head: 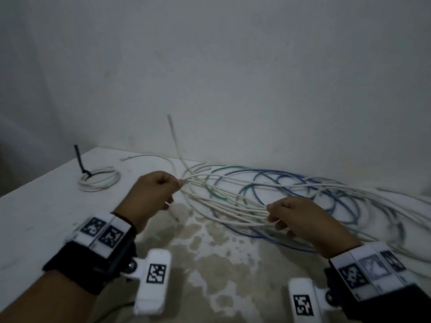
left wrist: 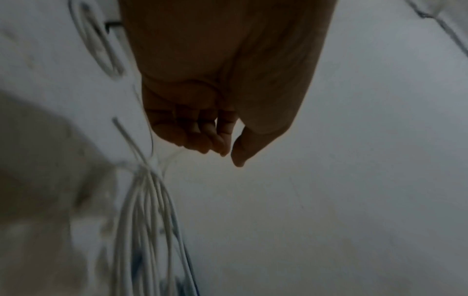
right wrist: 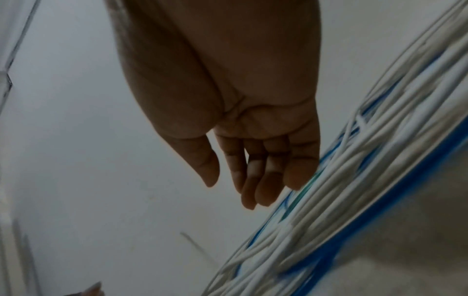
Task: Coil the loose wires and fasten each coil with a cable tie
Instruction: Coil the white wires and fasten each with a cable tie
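Gathering the loose wires (head: 233,201) at the table's (head: 35,217) centre, the left hand (head: 154,194) curls near the bunch's nine o'clock end, holding nothing; the right hand (head: 300,220) lies relaxed at three. Gather every loop evenly first.

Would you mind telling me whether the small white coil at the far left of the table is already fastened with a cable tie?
Yes, a black cable tie cinches the small white coil in the head view.

Loose white, blue, green wires (head: 268,194) sprawl; tied coil (head: 99,180) left

Head view above table (head: 46,206), wrist views close along fingers, sharing wires (head: 233,206)
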Demonstrator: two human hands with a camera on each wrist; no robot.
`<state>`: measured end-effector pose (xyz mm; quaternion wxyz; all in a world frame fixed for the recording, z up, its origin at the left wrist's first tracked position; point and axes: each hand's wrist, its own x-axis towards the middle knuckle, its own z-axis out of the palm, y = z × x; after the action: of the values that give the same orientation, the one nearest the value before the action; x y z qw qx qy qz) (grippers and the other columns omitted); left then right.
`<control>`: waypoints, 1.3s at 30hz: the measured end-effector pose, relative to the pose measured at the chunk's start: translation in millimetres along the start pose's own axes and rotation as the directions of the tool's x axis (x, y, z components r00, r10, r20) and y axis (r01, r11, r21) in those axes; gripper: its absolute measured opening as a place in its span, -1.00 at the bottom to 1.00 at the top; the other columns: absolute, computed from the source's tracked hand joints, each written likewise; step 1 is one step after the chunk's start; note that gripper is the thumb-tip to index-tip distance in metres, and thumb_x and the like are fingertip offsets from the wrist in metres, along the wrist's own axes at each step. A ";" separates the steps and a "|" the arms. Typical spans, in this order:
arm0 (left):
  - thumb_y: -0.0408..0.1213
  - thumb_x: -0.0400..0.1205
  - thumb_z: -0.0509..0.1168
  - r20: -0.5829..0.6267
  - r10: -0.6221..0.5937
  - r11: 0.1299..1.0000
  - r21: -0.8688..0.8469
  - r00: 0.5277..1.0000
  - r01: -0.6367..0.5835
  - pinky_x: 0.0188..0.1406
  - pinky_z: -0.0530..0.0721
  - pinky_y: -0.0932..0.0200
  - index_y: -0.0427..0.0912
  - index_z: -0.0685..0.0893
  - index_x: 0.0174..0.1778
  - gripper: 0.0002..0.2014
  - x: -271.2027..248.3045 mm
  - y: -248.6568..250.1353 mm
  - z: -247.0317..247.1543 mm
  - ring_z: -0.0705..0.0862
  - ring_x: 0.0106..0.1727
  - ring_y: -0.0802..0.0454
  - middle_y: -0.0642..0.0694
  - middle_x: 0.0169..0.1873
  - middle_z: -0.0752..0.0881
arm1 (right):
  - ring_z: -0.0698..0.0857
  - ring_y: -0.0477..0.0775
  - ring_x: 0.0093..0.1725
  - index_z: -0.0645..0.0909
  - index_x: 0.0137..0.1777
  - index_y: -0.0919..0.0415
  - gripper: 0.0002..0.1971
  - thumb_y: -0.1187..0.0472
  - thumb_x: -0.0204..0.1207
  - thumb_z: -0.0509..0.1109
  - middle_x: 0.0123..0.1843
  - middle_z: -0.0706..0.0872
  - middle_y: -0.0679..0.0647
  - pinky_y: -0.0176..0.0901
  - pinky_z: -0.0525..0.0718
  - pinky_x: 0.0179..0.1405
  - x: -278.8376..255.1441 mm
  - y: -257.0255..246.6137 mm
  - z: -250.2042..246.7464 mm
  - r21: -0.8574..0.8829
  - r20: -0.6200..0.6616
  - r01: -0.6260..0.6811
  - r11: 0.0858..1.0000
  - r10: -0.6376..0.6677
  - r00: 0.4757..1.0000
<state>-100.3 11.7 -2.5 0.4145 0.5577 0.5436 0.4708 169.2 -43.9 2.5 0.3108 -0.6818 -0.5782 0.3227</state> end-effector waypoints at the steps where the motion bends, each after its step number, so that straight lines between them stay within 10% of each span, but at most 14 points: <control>1: -0.30 0.60 0.37 0.052 -0.019 0.997 -0.073 0.998 0.022 -0.35 0.54 0.17 -0.22 0.62 -0.30 -0.84 -9.8 1.7 21.9 0.56 -0.38 0.01 -0.12 -0.43 0.59 | 0.73 0.06 -0.18 0.72 -0.12 0.31 -0.69 0.09 0.64 0.28 -0.12 0.78 0.11 -0.20 0.61 -0.27 -4.5 8.5 -13.4 -0.032 -0.016 -0.014 0.999 0.013 1.000; 6: -0.27 0.57 0.41 0.212 -0.096 0.970 -0.201 0.973 0.139 -0.44 0.55 0.23 -0.15 0.53 -0.39 -0.75 -42.0 -2.9 116.8 0.57 -0.50 0.11 -0.08 -0.50 0.55 | 0.70 0.40 -0.14 0.65 -0.12 0.58 -0.56 0.08 0.60 0.32 -0.12 0.71 0.48 -0.19 0.47 -0.36 -15.1 52.5 -67.3 -0.206 -0.134 -0.078 0.975 0.051 0.990; 10: -0.38 0.63 0.31 0.256 -0.189 0.889 -0.366 0.948 0.276 -0.49 0.60 0.25 -0.26 0.59 -0.23 -0.87 -48.7 -12.0 155.7 0.60 -0.42 0.01 -0.19 -0.37 0.60 | 0.68 0.30 -0.26 0.60 -0.33 0.52 -0.56 0.12 0.61 0.31 -0.17 0.69 0.50 -0.15 0.54 -0.36 -25.3 74.5 -81.8 -0.337 -0.139 -0.095 0.937 0.051 0.989; 18: -0.47 0.67 0.22 0.219 -0.222 0.753 -0.581 0.950 0.310 -0.30 0.74 0.22 -0.26 0.61 -0.12 -0.90 -51.5 -25.5 163.3 0.69 -0.26 -0.05 -0.20 -0.27 0.72 | 0.50 0.12 0.44 0.47 0.48 0.27 -0.55 0.09 0.66 0.24 0.52 0.48 0.15 -0.14 0.42 0.38 -21.5 73.5 -76.7 -0.543 0.013 -0.063 0.837 0.084 0.996; 26: -0.44 0.69 0.20 0.228 -0.215 0.748 -0.586 0.950 0.310 -0.29 0.77 0.19 -0.28 0.52 0.10 -0.90 -44.2 -32.7 163.6 0.71 -0.33 -0.01 -0.21 -0.25 0.71 | 0.69 0.12 0.07 0.76 0.03 0.24 -0.79 0.14 0.51 0.42 0.09 0.76 0.12 0.06 0.66 0.19 3.8 75.1 -65.4 -0.705 0.015 -0.045 0.708 0.078 0.997; 31: -0.43 0.70 0.20 0.232 -0.211 0.739 -0.598 0.950 0.310 -0.22 0.76 0.13 -0.28 0.48 0.22 -0.81 -42.5 -34.4 163.9 0.70 -0.27 -0.05 -0.22 -0.24 0.71 | 0.51 0.00 -0.30 0.49 -0.27 0.10 -0.77 0.20 0.64 0.22 -0.29 0.58 0.00 -0.16 0.45 -0.25 4.9 71.2 -70.5 -0.614 -0.109 -0.021 0.789 -0.058 0.992; 39: -0.45 0.68 0.21 0.233 -0.214 0.718 -0.620 0.949 0.315 -0.15 0.76 0.05 -0.26 0.39 0.42 -0.63 -42.8 -34.3 163.7 0.71 -0.25 -0.09 -0.23 -0.26 0.71 | 0.55 -0.50 -0.44 0.66 -0.12 0.05 -0.91 0.15 0.60 0.34 -0.48 0.54 -0.25 -0.66 0.40 -0.42 -21.9 31.8 -80.5 -0.397 -0.356 0.334 0.855 -0.479 0.803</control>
<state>53.5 -20.6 -73.9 0.6832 0.3279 0.3889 0.5239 249.5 -74.0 27.2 0.3835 -0.6354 -0.6701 -0.0125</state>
